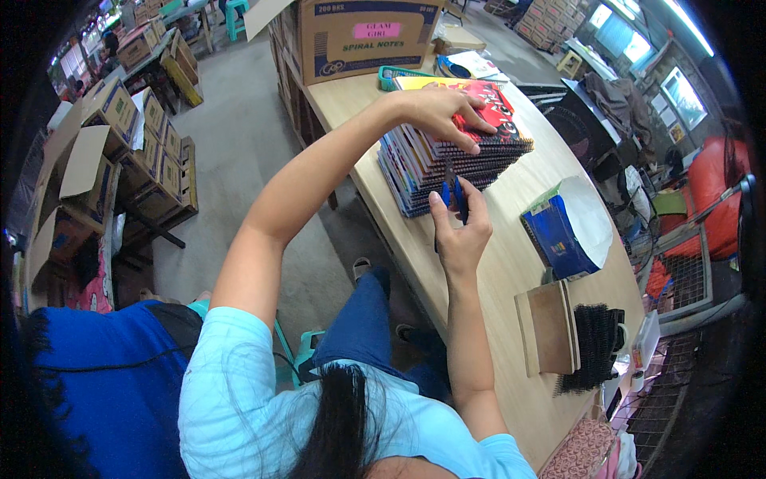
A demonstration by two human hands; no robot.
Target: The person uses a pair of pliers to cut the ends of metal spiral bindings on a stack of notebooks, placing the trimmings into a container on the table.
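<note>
A tall stack of spiral notebooks stands on the table, with dark coil bindings along its near right side. My left hand lies across the top notebook, which has a red and yellow cover; its fingers are spread and point toward the bound edge. Below it, my right hand grips a pair of blue-handled pliers. The dark jaws point up at the coils, close to the stack's near side. Whether they touch a wire cannot be made out.
The pale wooden table runs diagonally past me. On it are a blue-and-white open packet, a brown board piece beside black coils, and a large cardboard box at the far end. More cartons stand at left.
</note>
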